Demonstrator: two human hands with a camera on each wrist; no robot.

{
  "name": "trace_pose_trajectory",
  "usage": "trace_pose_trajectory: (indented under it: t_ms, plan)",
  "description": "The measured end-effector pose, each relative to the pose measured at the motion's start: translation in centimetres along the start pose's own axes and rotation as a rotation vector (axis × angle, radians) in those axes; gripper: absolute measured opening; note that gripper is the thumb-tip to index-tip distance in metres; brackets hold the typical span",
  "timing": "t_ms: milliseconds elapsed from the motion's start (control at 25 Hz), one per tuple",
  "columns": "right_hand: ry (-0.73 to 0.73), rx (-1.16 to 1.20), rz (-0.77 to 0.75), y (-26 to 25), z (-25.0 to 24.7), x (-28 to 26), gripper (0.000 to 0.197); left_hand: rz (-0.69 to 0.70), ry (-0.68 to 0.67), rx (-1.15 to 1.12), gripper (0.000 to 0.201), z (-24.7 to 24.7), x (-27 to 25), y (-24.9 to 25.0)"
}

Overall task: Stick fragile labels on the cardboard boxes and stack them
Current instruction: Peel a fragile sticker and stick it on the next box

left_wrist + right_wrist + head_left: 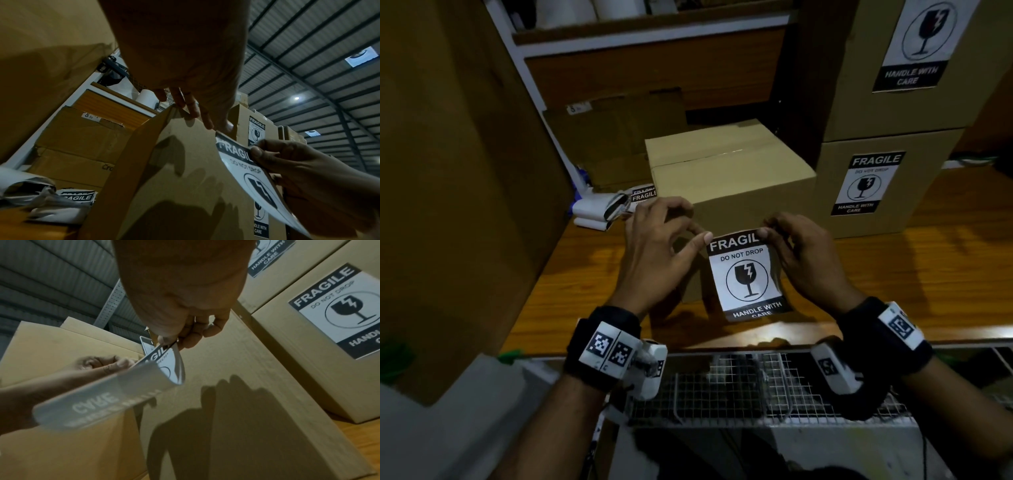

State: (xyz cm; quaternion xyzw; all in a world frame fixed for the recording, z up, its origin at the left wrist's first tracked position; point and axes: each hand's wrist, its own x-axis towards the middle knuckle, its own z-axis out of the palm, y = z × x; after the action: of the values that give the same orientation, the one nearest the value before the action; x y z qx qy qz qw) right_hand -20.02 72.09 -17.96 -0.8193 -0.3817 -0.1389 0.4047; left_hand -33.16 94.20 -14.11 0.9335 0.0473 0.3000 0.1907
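Arms: bare forearms, no sleeves in view.
Left hand (654,253): bare, no glove or ring visible.
Right hand (804,260): bare, no glove or ring visible.
Left wrist band (602,346): wide black strap; white plate on top carrying two black-and-white square code markers side by side.
Left wrist camera unit (650,370): white housing on the inner side of the band, one square marker on it.
Right wrist band (876,346): wide black strap; white plate with one square code marker.
Right wrist camera unit (832,370): white housing, one square marker.
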Motion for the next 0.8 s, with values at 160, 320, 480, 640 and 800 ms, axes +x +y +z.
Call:
trace_pose_trajectory:
  t_ms: [160,320,480,640,800]
  plan:
    - [-0.047,0.084,0.025,0.5,0.0,0.9,0.03,-0.026,-0.003,0.013,0.023,0.4,0.2,0.5]
    - [-0.098,0.18,0.048,1.0,0.0,1.8,0.033,-0.089,0.013,-0.028,0.014,0.9,0.0,1.1]
    - [-0.074,0.202,0.08,1.6,0.7,2.3,0.03,-0.13,0.055,-0.033,0.013,1.5,-0.3,1.1]
    - [0.099,-0.042,-0.028,1.8,1.6,2.4,0.028,-0.14,0.119,-0.043,0.015,1.9,0.0,1.2]
    - [0.205,-0.123,-0.131,1.6,1.3,2.5,0.021,-0.167,0.142,-0.038,0.015,2.0,0.6,1.4]
